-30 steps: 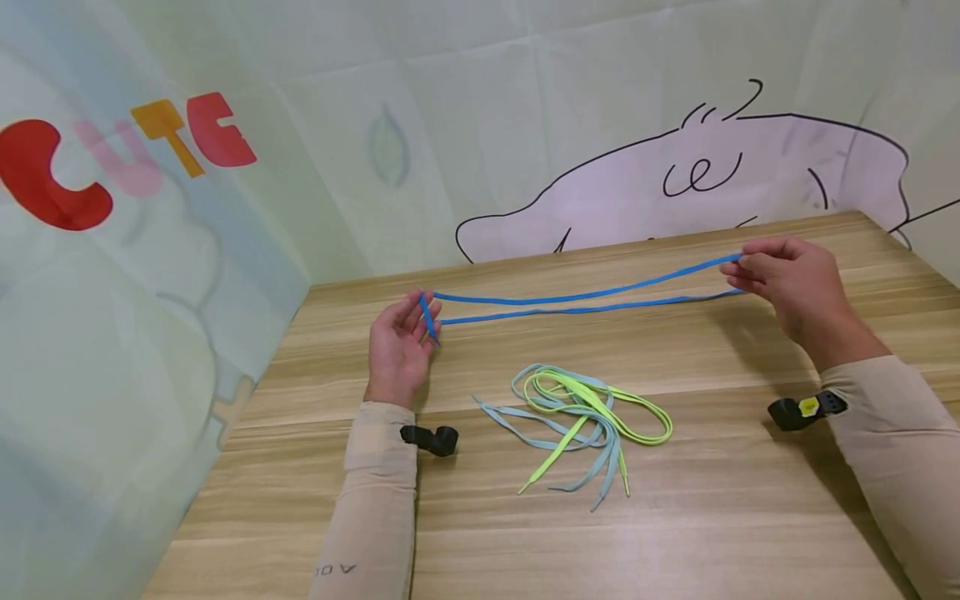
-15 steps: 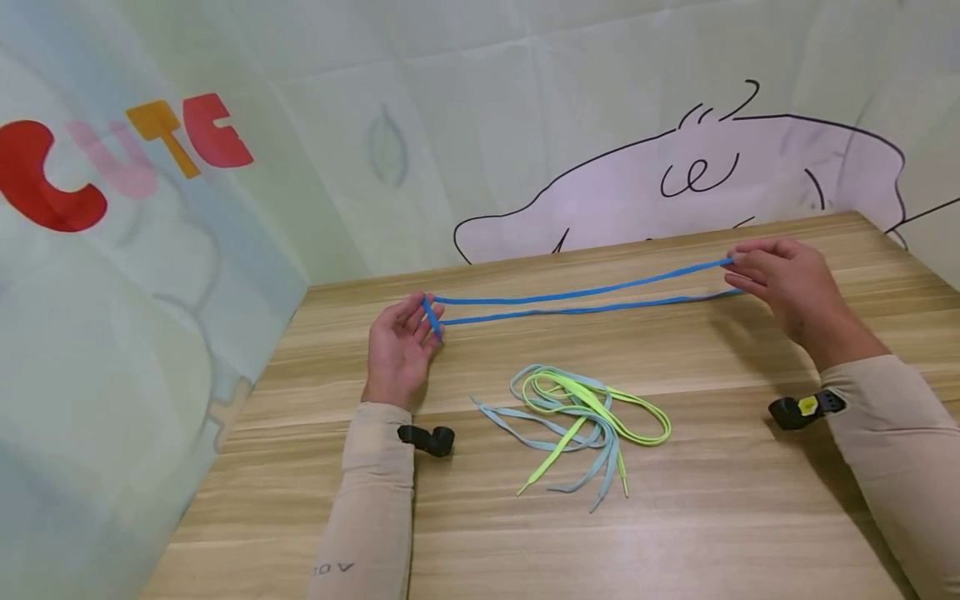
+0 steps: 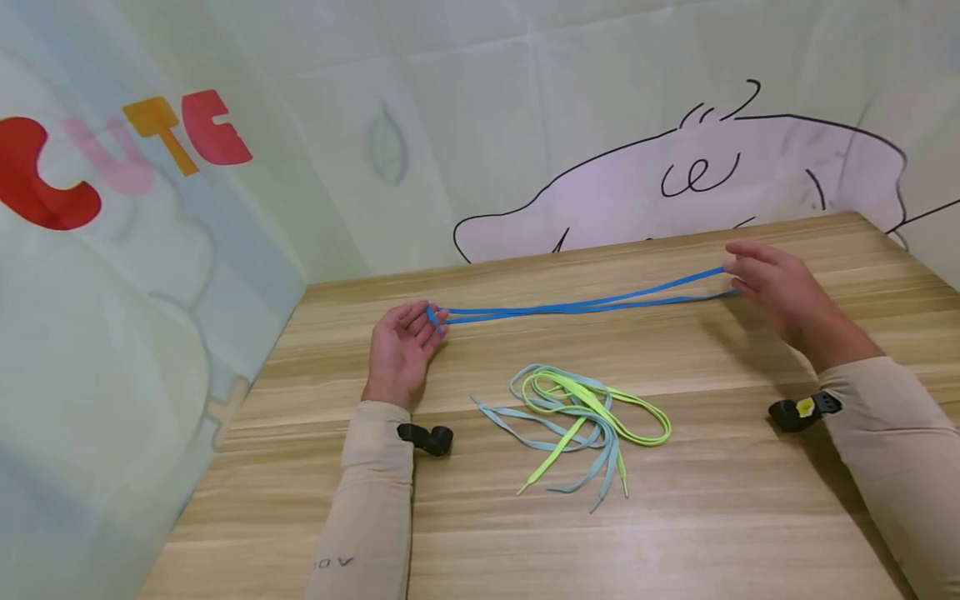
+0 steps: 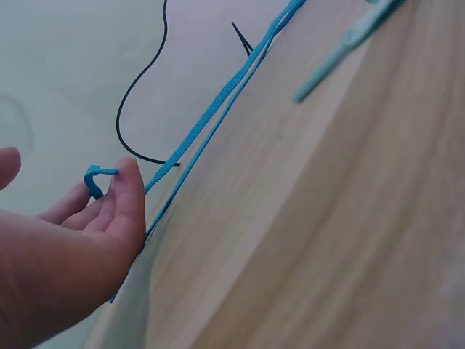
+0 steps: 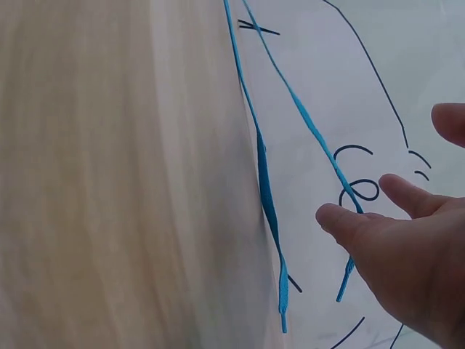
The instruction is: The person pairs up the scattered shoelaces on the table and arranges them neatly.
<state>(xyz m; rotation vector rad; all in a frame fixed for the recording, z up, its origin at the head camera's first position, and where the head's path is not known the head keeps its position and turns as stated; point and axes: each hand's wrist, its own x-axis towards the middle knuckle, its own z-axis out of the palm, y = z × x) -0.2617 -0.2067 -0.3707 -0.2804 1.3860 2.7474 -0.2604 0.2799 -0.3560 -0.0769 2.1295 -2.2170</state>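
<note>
Two strands of blue shoelace [image 3: 645, 292] stretch between the hands near the table's far edge. Whether they belong to one lace cannot be told. The left hand [image 3: 400, 350] has its palm turned up, with lace draped over its loosely bent fingers; its thumb stands apart in the left wrist view. One strand runs to the right hand [image 3: 780, 296], whose fingers are extended. In the right wrist view this strand passes behind a finger [image 5: 341, 218], and its tip hangs below. The other strand's tipped end [image 5: 282, 305] is apart from that hand.
A loose tangle of yellow-green shoelace [image 3: 637, 396] and pale blue-grey shoelace [image 3: 517, 417] lies on the wooden table [image 3: 480, 533], between the forearms. A printed cloth backdrop [image 3: 465, 150] stands behind the table and at its left.
The upper blue strand has sunk and now meets the lower one mid-span. The right fingers have loosened from a pinch and straightened. The left hand has dropped slightly.
</note>
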